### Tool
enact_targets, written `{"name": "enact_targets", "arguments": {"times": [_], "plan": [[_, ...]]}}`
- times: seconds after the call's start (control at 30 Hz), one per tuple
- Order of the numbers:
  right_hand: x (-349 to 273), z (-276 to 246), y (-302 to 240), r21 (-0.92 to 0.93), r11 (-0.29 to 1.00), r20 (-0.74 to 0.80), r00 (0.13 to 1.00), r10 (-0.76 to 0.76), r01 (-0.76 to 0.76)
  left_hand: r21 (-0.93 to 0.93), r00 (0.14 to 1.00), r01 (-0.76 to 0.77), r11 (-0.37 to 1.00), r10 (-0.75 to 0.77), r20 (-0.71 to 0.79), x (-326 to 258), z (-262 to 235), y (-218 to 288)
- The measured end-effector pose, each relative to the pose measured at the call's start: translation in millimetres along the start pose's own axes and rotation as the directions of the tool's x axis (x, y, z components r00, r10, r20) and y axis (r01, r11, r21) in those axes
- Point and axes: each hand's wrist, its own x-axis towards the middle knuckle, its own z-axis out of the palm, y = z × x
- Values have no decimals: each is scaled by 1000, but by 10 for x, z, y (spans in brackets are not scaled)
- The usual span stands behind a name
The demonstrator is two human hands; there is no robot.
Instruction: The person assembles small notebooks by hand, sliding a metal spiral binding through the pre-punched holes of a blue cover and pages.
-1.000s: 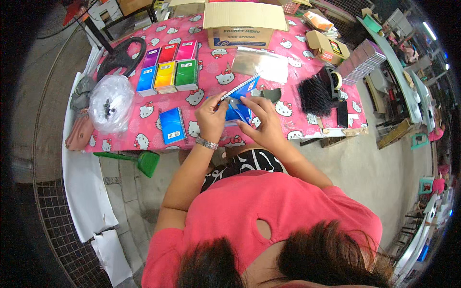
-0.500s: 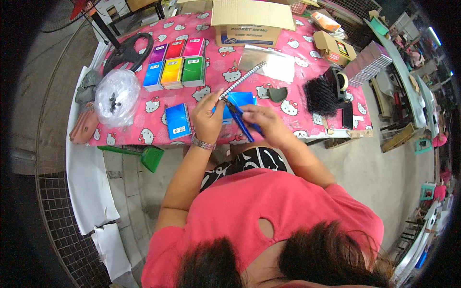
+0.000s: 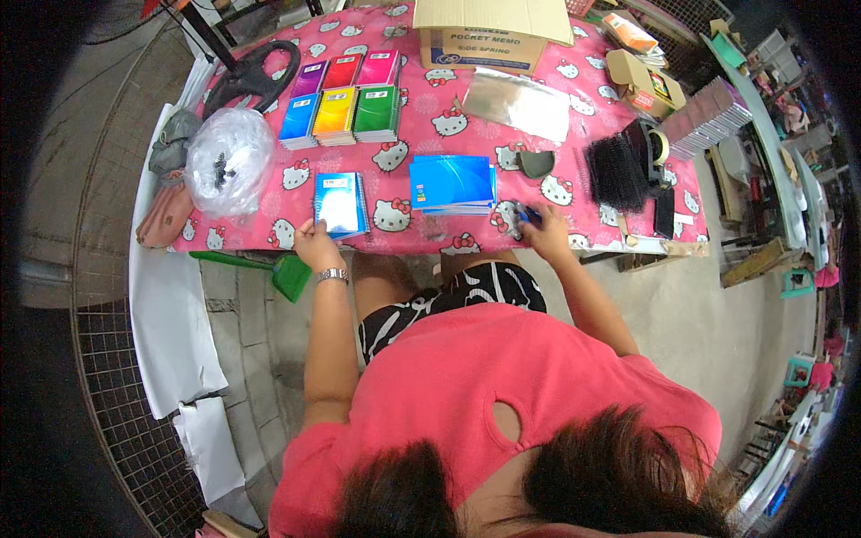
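At the front of the table a blue spiral notebook [image 3: 339, 199] lies face up, with more blue edges showing under it. My left hand [image 3: 317, 246] pinches its near left corner. To the right my right hand [image 3: 547, 235] rests near the table's front edge, closed around blue-handled pliers [image 3: 529, 215]; the jaws are mostly hidden. Between my hands sits a stack of blue covers and pages [image 3: 452, 183], with no coil visible along its edges. A dark green curved piece [image 3: 536, 163] lies just beyond the pliers.
Farther back stand stacks of coloured notebooks [image 3: 338, 101], a clear plastic sheet [image 3: 517, 101] and an open carton [image 3: 484, 52]. A plastic bag [image 3: 230, 161] and a steering wheel [image 3: 254, 76] are at left. At right are black coils [image 3: 616, 172], a tape dispenser [image 3: 653, 152] and stacked pads [image 3: 710, 118].
My left hand has moved left and down, laying the coiled notebook it held edge-on onto the blue one at the front. My right hand has moved right with the pliers, away from the coil.
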Motion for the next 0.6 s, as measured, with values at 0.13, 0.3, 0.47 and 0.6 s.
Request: {"name": "enact_targets", "arguments": {"times": [0.13, 0.3, 0.47, 0.6], "plan": [[-40, 106, -131, -135, 991, -19, 1000, 1, -4, 295, 921, -370, 881, 390, -9, 244, -135, -451], [258, -121, -359, 130, 960, -146, 963, -228, 247, 501, 886, -434, 749, 457, 84, 250, -150, -520], [478, -186, -514, 502, 864, 184, 970, -156, 43, 526, 915, -381, 760, 392, 97, 163, -70, -403], [488, -128, -561, 534, 828, 176, 935, -306, 171, 323, 688, -726, 608, 653, 318, 93, 409, 131]]}}
